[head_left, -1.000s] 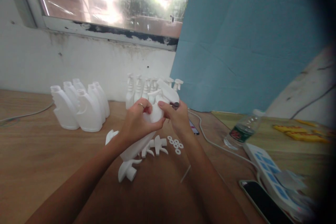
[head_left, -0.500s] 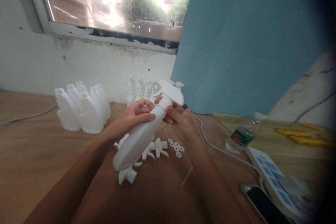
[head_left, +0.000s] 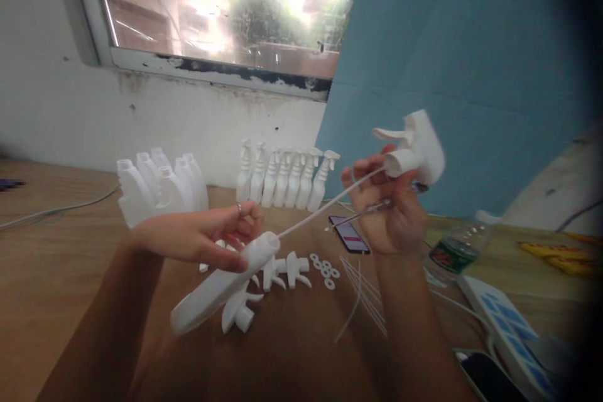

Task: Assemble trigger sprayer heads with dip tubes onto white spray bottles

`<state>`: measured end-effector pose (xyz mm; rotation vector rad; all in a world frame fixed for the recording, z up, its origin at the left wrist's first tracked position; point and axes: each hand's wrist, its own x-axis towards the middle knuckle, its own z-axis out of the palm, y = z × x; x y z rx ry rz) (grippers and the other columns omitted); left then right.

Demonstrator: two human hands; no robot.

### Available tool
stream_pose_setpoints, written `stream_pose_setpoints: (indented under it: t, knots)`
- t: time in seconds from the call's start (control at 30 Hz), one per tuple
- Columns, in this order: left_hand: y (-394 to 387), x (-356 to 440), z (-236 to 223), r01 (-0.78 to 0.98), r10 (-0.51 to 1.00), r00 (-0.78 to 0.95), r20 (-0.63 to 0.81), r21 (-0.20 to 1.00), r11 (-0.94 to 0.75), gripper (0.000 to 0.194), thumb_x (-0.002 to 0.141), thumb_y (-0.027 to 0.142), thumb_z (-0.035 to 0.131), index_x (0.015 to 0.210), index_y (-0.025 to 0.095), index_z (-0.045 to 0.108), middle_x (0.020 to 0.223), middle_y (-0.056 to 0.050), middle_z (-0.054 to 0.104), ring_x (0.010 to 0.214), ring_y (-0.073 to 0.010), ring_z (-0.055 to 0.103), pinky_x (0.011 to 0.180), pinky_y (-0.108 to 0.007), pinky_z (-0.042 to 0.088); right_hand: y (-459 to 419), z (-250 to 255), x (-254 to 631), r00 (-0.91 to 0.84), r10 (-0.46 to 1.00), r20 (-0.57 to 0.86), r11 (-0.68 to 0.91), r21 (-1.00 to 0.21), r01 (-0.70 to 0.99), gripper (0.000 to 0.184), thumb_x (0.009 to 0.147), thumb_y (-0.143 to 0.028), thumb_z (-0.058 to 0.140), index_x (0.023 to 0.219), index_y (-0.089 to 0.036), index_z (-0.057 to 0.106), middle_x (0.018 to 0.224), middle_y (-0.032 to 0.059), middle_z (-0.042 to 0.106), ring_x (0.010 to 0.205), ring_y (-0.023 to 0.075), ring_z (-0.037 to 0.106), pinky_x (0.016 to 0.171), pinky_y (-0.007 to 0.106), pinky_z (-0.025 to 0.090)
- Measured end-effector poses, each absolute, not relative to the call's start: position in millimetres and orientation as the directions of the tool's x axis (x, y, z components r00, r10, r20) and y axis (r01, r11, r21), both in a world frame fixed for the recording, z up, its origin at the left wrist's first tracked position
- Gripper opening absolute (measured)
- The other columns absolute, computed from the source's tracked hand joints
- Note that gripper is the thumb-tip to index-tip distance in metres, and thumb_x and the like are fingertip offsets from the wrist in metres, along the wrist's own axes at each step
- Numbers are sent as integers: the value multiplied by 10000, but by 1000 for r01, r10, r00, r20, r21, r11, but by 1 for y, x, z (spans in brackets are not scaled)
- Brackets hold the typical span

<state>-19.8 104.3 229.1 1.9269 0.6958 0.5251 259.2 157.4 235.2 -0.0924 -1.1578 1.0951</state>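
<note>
My left hand [head_left: 211,235] grips a white spray bottle [head_left: 221,286] near its neck; the bottle is tilted, its mouth up and to the right. My right hand [head_left: 393,207] holds a white trigger sprayer head [head_left: 424,147] by its collar, up and to the right of the bottle. From the collar a thin white dip tube [head_left: 325,208] slants down to the bottle's mouth. Whether its end is inside, I cannot tell. A slim tool with a clear handle [head_left: 377,206] also rests in my right hand. Below the bottle lie loose trigger heads [head_left: 298,269].
White washers [head_left: 325,270] and thin tubes [head_left: 365,298] lie right of the trigger heads. Open bottles [head_left: 162,191] stand back left, assembled spray bottles [head_left: 282,179] by the wall. A phone [head_left: 349,235], water bottle [head_left: 455,251], power strip [head_left: 504,326] and second phone [head_left: 490,377] are rightward.
The sprayer head has come off the bottle's neck and moved up and right with my right hand, exposing the tube. My left hand and the bottle have shifted down and left.
</note>
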Motion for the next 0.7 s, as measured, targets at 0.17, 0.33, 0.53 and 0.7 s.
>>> stream_pose_setpoints:
  t: [0.17,0.33,0.53,0.7]
  knots:
    - [75,-82,241,655,930,302,208,664,-361,499,744,412,675,1185,260,497,955,-34,661,858,-205,660,726,-304,555,151,256,312,91,732,676,491,-430,-757,234,999,-222,420,886,-149,611,641,-32,446,527,62,459,503,161,473]
    - [68,-121,243,744,965,-170,200,668,-7,807,618,580,708,1279,245,388,955,-57,698,869,-253,679,677,-341,583,166,244,350,98,916,389,366,-710,-601,370,1032,-285,299,915,-126,612,559,-72,303,385,61,240,309,138,293]
    - [90,-148,234,630,931,-353,95,760,161,862,601,440,771,1301,194,332,981,-89,678,871,-258,671,615,-331,583,195,180,368,-286,943,-168,-267,-896,-356,243,902,-346,595,755,-171,512,563,-95,248,380,35,164,286,111,232]
    - [105,-173,219,642,902,-418,110,739,207,508,667,340,717,1088,108,554,929,-113,655,813,-241,647,565,-322,561,198,139,375,-317,890,-329,-398,-898,-186,339,893,-404,588,672,-207,421,526,-100,227,370,40,142,287,115,241]
